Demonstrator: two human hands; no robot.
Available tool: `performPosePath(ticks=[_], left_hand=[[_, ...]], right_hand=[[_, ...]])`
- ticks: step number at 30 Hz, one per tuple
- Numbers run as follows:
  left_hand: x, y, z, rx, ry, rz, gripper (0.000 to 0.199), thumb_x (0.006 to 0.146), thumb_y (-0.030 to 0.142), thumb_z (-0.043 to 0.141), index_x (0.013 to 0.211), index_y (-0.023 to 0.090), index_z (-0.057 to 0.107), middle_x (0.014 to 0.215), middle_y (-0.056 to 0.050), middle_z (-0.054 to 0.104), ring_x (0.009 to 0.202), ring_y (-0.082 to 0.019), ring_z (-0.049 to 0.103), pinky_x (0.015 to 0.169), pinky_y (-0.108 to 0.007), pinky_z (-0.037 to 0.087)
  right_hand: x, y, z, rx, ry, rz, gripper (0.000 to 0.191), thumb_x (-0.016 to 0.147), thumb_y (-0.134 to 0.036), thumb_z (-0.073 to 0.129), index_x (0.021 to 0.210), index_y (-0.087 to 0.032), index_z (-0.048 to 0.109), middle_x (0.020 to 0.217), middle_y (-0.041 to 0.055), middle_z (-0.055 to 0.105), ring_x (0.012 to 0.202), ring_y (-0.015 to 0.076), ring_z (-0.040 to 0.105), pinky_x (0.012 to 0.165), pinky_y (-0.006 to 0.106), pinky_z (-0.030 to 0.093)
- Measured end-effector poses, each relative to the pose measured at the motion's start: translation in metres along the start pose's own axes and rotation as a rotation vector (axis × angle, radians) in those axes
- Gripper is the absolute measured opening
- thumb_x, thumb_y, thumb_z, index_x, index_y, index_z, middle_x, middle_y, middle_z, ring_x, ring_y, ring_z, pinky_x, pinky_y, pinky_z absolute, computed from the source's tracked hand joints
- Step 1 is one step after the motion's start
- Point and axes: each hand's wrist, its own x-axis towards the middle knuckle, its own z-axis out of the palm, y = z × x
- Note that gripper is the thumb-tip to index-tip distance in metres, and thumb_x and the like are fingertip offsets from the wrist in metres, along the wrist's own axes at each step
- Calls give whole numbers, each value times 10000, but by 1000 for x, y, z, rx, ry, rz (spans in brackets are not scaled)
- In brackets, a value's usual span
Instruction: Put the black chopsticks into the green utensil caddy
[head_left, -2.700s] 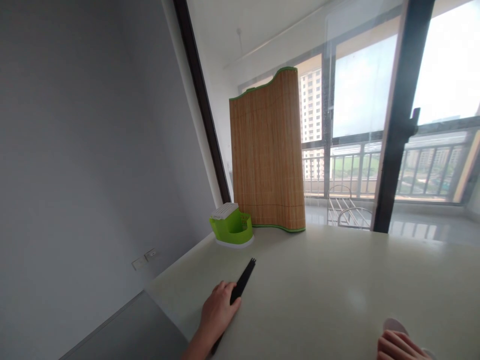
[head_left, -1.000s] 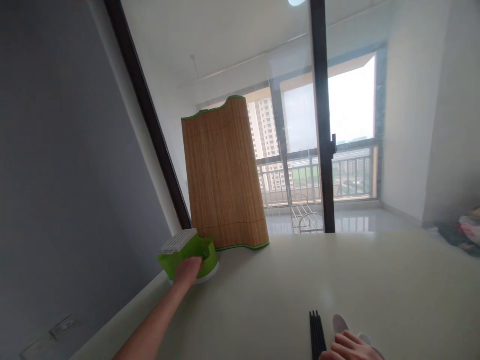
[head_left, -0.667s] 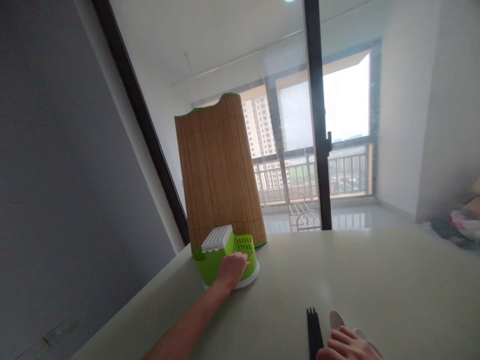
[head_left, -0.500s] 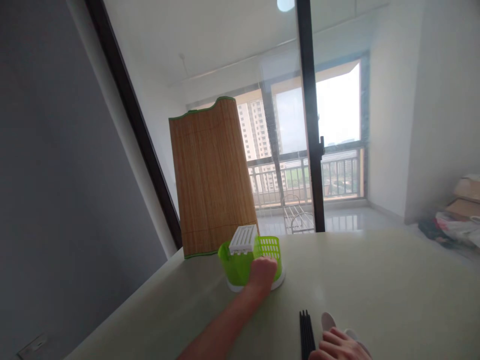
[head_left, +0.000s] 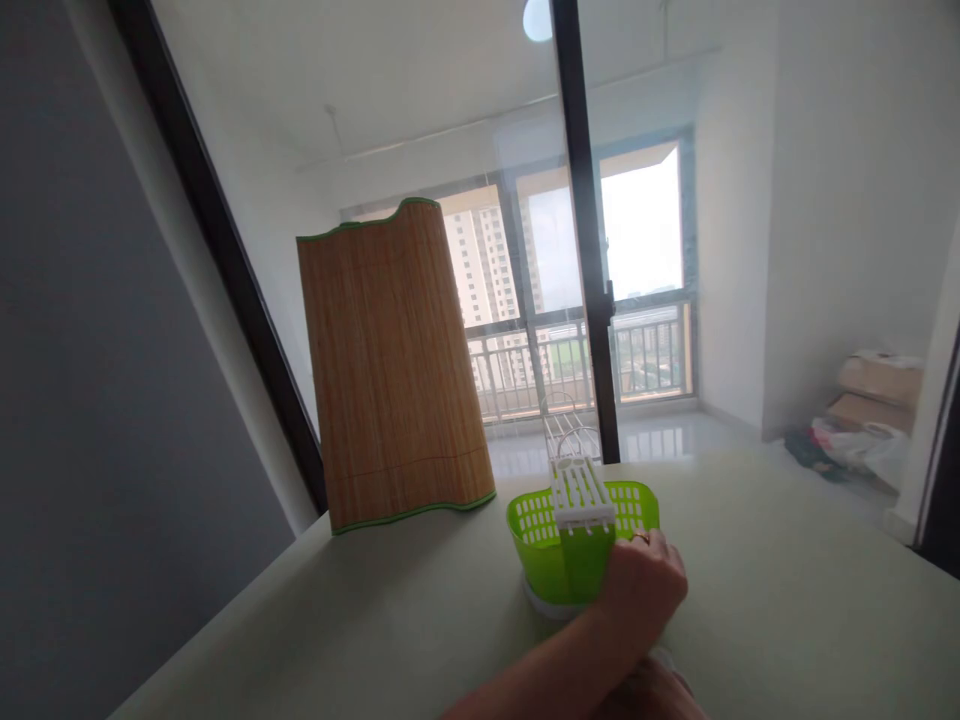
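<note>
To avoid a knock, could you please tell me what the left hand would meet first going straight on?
Most likely the green caddy: the left hand appears to grip its right end, though exact depth is unclear.

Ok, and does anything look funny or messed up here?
Yes, a little: the wooden mat stands wavy on its edge at the back of the table, though mats usually lie flat. Nothing looks spilled or broken that I can see, and the green basket looks upright.

basket (head_left: pixel 581 562) on table (head_left: pixel 390 610); mat (head_left: pixel 394 370) to its left (slightly behind)
</note>
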Motion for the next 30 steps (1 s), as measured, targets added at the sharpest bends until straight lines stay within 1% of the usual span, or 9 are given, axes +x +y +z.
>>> performPosePath(ticks=[3, 5, 7, 9, 11, 13, 19, 26, 30], left_hand=[[-33, -6, -16, -60, 105, 15, 168, 931, 164, 431, 944, 173, 598, 857, -72, 639, 776, -204, 605, 553, -309, 388], [-62, -18, -24, -151, 105, -126, 159, 931, 205, 455, 878, 203, 604, 830, -49, 655, 763, -193, 616, 579, -303, 380], [-93, -35, -26, -262, 40, -336, 174, 919, 244, 481, 811, 216, 613, 811, -29, 673, 735, -173, 626, 588, -287, 362], [-120, -51, -23, -356, -43, -512, 209, 904, 275, 493, 749, 215, 620, 769, -13, 682, 685, -153, 622, 575, -271, 334], [-142, -61, -14, -421, -132, -621, 259, 898, 302, 484, 703, 210, 627, 704, -2, 677, 634, -138, 609, 558, -261, 306], [-156, -63, -5, -469, -211, -662, 284, 891, 333, 479, 695, 209, 644, 673, 1, 678, 625, -138, 607, 552, -256, 295], [-163, -42, 13, -515, -344, -610, 225, 812, 400, 550, 793, 224, 689, 788, -18, 724, 737, -191, 661, 601, -264, 357], [-161, -38, 3, -509, -376, -649, 196, 791, 333, 528, 883, 224, 663, 856, -40, 729, 803, -225, 683, 657, -284, 432], [-158, -41, -3, -384, -424, -682, 224, 764, 203, 508, 927, 180, 660, 926, -96, 716, 851, -256, 682, 703, -314, 480]], right_hand=[[1, -5, -12, -57, 56, 7, 349, 976, -419, 430, 783, -267, 677, 665, -20, 679, 545, 135, 557, 512, 233, 385], [4, -11, -25, -76, 37, -87, 273, 951, -443, 482, 852, -294, 688, 699, -22, 676, 620, 152, 582, 584, 251, 407], [8, -17, -40, -70, -64, -150, 226, 919, -498, 531, 961, -336, 683, 784, -15, 679, 715, 178, 601, 658, 284, 416], [10, -24, -53, -55, -166, -110, 241, 874, -538, 589, 1010, -359, 678, 826, -6, 667, 759, 194, 595, 695, 304, 408], [12, -30, -64, -26, -232, -51, 259, 854, -540, 615, 1027, -358, 682, 855, 3, 657, 795, 201, 587, 724, 313, 397], [13, -34, -74, 10, -292, -18, 248, 876, -508, 596, 1045, -349, 681, 895, 9, 652, 835, 203, 581, 748, 319, 387], [18, -40, -92, 91, -395, 46, 173, 905, -388, 572, 1029, -310, 662, 968, 13, 637, 889, 212, 562, 767, 341, 367], [17, -41, -92, 108, -394, 39, 111, 901, -354, 569, 951, -275, 629, 969, 4, 622, 913, 209, 537, 798, 342, 353], [15, -38, -89, 92, -374, 30, 113, 909, -337, 539, 871, -248, 598, 935, 3, 616, 885, 200, 531, 782, 339, 344]])
